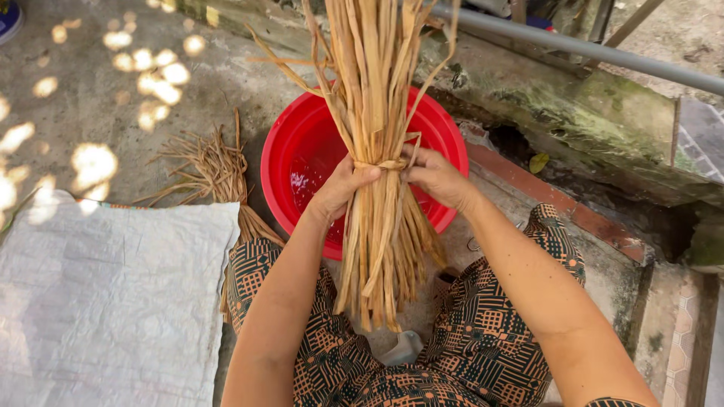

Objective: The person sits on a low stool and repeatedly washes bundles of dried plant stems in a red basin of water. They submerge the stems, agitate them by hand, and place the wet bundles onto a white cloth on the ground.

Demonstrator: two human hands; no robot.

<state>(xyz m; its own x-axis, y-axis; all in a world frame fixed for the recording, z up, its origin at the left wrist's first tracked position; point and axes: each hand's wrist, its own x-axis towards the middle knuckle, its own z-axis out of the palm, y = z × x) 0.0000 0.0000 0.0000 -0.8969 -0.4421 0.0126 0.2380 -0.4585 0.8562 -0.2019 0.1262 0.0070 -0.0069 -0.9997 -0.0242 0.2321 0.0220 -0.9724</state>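
We held the bundle (377,151) of dry tan strips upright over the red basin (302,151), its lower ends hanging down between our knees and its top fanning out past the upper edge of the view. Our left hand (343,188) was closed around the bundle's waist from the left, fingers wrapped tight. Our right hand (434,177) pressed in from the right, fingers curled on the tie (385,163), a single strip wound across the middle; whether its end was pinched between fingertips we could not tell.

The basin held some water and sat on the concrete floor (90,98), just behind the bundle. A second, smaller bundle (215,169) lay on the floor to the left, beside a white sack (105,301) spread flat.

To bind well, we judged the left hand had to keep the strips squeezed together while the right drew the tie snug, keeping it level around the waist so no strips slipped loose. A dry strip might snap if pulled sharply.
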